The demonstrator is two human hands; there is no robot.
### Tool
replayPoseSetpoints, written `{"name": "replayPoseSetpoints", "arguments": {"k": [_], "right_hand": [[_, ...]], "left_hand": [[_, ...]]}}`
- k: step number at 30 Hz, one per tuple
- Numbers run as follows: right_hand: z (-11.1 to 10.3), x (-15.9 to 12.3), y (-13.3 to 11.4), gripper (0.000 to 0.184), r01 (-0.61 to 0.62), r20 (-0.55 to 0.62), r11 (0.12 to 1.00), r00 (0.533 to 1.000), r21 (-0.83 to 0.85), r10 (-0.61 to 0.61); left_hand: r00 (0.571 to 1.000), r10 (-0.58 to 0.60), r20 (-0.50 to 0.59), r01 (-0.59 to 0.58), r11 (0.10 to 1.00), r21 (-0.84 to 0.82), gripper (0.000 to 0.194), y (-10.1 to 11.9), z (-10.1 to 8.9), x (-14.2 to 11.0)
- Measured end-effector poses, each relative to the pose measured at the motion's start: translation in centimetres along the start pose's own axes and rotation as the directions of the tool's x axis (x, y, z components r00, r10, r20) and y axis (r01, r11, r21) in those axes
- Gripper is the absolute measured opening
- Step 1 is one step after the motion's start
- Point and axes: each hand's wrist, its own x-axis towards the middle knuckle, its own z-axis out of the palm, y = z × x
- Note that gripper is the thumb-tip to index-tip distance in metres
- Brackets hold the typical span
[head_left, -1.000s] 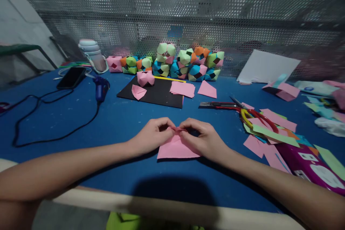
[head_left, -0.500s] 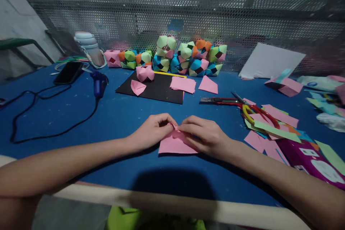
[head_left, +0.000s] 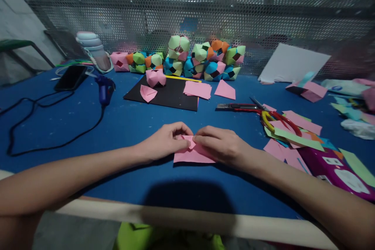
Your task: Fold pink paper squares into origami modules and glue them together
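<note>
A pink paper square (head_left: 190,155) lies on the blue table (head_left: 125,125) near its front edge. My left hand (head_left: 164,141) pinches the paper's far edge from the left, fingers curled. My right hand (head_left: 222,144) presses and pinches the same edge from the right, its fingertips meeting the left hand's. The far part of the paper is folded over towards me and flattened under the fingers.
A black sheet (head_left: 172,94) holds folded pink pieces and a stack of pink squares (head_left: 198,89). Coloured paper cubes (head_left: 202,62) line the mesh wall. Red scissors (head_left: 274,119) and paper scraps lie right, a purple box (head_left: 336,172) near right. A glue gun (head_left: 104,88), cable and phone (head_left: 71,77) lie left.
The raised far edge of the pink paper has been pushed down and flattened onto the sheet; both hands sank lower with it. The view tilted slightly.
</note>
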Motion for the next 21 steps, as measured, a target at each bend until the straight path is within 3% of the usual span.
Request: {"name": "replayPoseSetpoints", "arguments": {"k": [11, 16, 21], "right_hand": [[-0.1, 0.3, -0.5, 0.019, -0.030, -0.106, 0.970, 0.993, 0.242, 0.057], [0.2, 0.8, -1.1, 0.013, -0.146, -0.150, 0.913, 0.965, 0.382, 0.217], [0.3, 1.2, -1.5, 0.005, -0.376, -0.064, 0.811, 0.891, 0.448, 0.449]], "left_hand": [[0.995, 0.076, -0.067, -0.075, 0.997, 0.015, 0.015, -0.3, 0.1, 0.1], [0.991, 0.109, -0.080, -0.105, 0.993, 0.052, 0.012, -0.5, 0.1, 0.0], [0.989, 0.103, -0.110, -0.092, 0.991, 0.095, 0.012, -0.3, 0.4, -0.2]]}}
